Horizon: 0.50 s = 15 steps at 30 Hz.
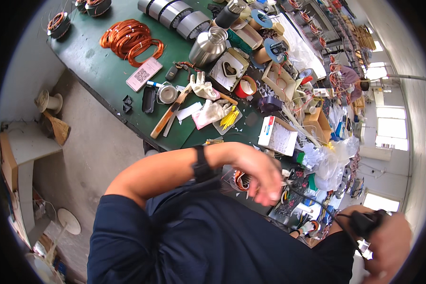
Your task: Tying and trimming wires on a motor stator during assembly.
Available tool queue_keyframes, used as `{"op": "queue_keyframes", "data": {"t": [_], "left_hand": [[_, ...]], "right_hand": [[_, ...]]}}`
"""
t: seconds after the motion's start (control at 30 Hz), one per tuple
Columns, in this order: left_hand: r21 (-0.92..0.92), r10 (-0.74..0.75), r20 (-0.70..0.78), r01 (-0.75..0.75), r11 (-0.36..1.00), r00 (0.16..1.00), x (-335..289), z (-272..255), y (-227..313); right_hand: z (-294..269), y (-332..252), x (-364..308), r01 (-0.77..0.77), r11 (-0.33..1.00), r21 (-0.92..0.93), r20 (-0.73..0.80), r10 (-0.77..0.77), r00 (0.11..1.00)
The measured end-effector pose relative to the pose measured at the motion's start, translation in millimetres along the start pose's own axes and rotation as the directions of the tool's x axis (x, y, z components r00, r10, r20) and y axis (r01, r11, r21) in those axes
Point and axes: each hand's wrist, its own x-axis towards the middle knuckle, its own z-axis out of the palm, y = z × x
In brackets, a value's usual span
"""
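Note:
My left hand [258,173], with a black band [202,163] on its wrist, reaches across in front of my body. Its fingers curl downward, slightly blurred, and whatever they may hold is hidden. Just beside them, partly covered, is a ring-shaped motor stator [242,181] with copper windings. At the lower right my right hand [390,241] is smeared by motion, so its fingers do not read clearly. A black blocky object [366,223] shows at that wrist or hand; I cannot tell which. A dark cable [317,202] runs from near my left hand toward it.
On the green table [92,59] lie coiled copper wire [130,40], a pink card [144,74], white gloves [208,113], a wooden stick [168,116], and yellow sleeves [229,118]. A steel bottle [208,46], cylinders, and boxes stand farther back. Another person [350,83] is in the background.

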Motion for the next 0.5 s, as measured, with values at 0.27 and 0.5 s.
{"op": "queue_keyframes", "data": {"t": [0.27, 0.5], "left_hand": [[-0.317, 0.215, -0.820, -0.733, 0.602, 0.530, -307.9, 76.6, -125.8], [-0.121, -0.142, -0.942, -0.088, 0.989, -0.305, -365.6, -28.2, -148.4]], "right_hand": [[170.3, 128.7, -60.7, -0.879, 0.309, 0.365, -0.197, 0.948, 0.251], [217.4, 157.5, -12.2, -0.857, 0.381, 0.346, -0.387, 0.890, 0.240]]}}
